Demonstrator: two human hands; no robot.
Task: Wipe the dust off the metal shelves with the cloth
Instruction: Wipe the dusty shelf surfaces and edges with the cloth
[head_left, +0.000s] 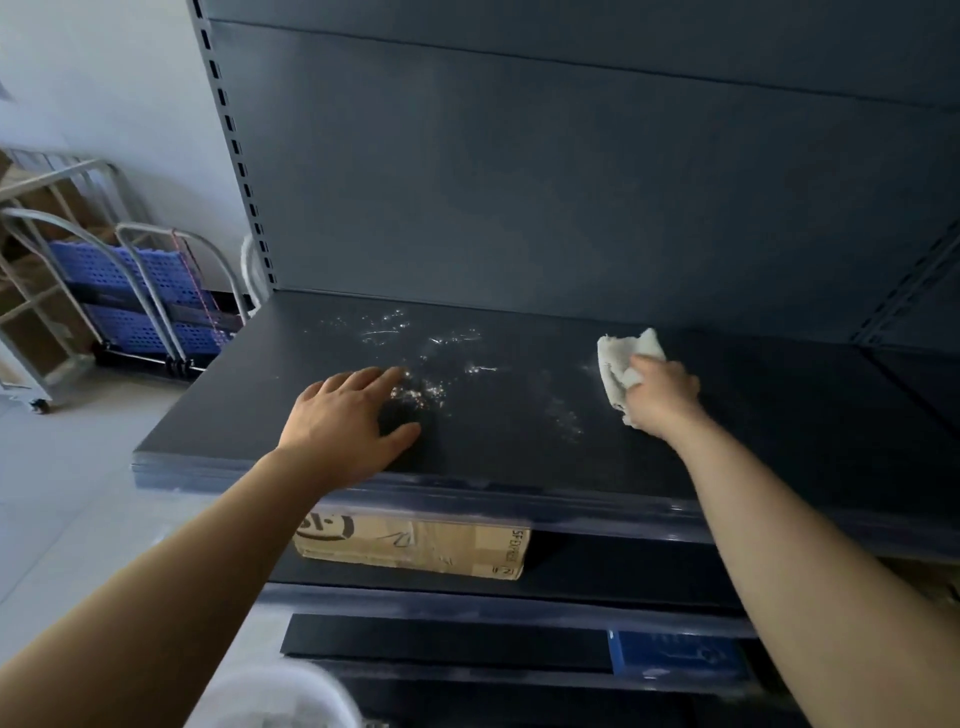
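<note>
A dark metal shelf (519, 457) spreads in front of me, with pale dusty smears (431, 364) across its middle. My right hand (662, 395) grips a bunched white cloth (618, 364) and holds it down on the shelf, right of the smears. My left hand (348, 421) lies flat on the shelf near its front edge, fingers spread, fingertips at the edge of the dusty patch. The dark back panel (519, 182) rises behind the shelf.
A cardboard box (415, 545) sits on the lower shelf under my left forearm. Further down lie a black strip (441, 644) and a blue label (675, 657). On the floor at left stand folded trolleys with blue plastic decks (140, 291). A slotted upright (236, 156) bounds the shelf's left side.
</note>
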